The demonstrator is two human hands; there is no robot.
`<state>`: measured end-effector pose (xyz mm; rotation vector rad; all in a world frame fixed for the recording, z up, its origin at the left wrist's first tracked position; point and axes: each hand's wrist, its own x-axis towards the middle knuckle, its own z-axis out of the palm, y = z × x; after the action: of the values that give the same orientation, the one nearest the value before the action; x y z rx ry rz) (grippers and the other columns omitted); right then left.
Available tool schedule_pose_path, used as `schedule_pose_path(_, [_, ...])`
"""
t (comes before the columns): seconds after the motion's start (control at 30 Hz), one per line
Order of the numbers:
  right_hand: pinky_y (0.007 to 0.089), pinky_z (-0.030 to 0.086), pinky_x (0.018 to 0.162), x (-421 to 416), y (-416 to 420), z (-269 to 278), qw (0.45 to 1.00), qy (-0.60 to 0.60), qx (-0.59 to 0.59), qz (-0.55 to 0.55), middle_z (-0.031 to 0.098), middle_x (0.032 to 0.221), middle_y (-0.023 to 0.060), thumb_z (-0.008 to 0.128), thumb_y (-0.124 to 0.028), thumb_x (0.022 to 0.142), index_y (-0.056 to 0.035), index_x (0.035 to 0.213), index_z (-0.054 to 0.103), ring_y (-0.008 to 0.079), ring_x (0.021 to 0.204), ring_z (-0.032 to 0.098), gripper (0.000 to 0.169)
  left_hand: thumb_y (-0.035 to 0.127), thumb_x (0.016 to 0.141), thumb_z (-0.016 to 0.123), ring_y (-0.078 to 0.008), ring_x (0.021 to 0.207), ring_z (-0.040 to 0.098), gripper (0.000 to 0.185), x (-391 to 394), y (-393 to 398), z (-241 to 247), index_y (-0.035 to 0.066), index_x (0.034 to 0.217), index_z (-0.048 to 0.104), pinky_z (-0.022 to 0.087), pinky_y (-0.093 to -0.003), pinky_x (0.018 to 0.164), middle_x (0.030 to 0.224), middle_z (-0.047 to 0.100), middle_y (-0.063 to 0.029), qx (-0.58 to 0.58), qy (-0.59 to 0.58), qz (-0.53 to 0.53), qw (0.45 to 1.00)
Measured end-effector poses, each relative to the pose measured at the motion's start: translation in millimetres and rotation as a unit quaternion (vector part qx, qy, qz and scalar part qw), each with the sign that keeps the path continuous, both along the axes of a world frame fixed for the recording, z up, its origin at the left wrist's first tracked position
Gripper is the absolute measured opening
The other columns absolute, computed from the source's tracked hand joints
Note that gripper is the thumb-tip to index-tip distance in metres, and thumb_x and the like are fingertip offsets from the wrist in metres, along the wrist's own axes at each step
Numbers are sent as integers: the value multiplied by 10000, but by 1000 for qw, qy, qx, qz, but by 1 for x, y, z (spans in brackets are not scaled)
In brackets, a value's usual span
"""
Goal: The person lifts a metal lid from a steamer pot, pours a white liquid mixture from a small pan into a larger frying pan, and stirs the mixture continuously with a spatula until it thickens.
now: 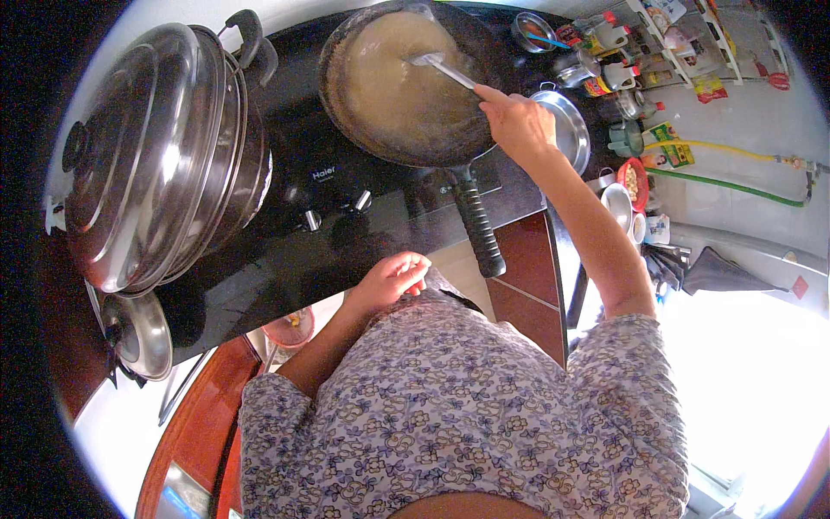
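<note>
My right hand (521, 124) is closed around the handle of a metal spatula or ladle (454, 71). The utensil's head touches the cloudy, pale brown liquid (382, 78) inside a dark wok (350, 139); part of the head is under the surface. The wok sits on a black glass gas hob (279, 240), and its ribbed black handle (478, 220) points towards me. At my waist, my left hand (397, 277) rests with curled fingers and nothing visible in it, just off the hob's front edge.
A large lidded steel pot (162, 156) stands left, with a smaller lid (150, 337) below it. Right of the wok are a steel basin (574, 133), a small bowl (533, 29), several bottles (609, 81) and a red dish (632, 185). Two control knobs (312, 220) face me.
</note>
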<state>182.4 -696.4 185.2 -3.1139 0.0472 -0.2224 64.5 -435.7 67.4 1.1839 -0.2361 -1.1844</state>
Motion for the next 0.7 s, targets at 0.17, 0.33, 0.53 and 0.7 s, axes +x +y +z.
schedule_pose_path(0.17, [403,498,610,-45,-23,53,991,127,22,42,634,736,131,554,-298,841,-274,1071,627,311,669,622,242,285,901,518,-118,679,558,304,-4,8,-13,21,1048,549,466,-258,628,799,590,-61,27,19,5,999])
schedule_pose_path(0.33, [382,501,594,-42,-69,82,980,152,-131,6,634,767,71,546,-322,839,-284,1058,618,259,680,624,233,278,909,491,-109,693,561,299,-6,13,-17,37,1076,546,470,-246,636,810,600,-39,56,32,10,998])
schedule_pose_path(0.53, [382,506,556,14,-20,5,991,5,-92,96,629,773,78,519,-338,853,-254,1077,595,248,663,627,251,287,914,487,-107,698,562,300,-11,16,-2,43,1078,546,470,-246,639,809,601,-40,96,55,23,994])
schedule_pose_path(0.7, [381,513,581,-25,-10,50,985,111,-8,134,649,748,85,556,-344,825,-254,1010,641,256,673,636,223,311,892,528,-117,657,551,297,-17,17,-14,47,1025,559,460,-246,601,764,583,-46,83,53,36,994])
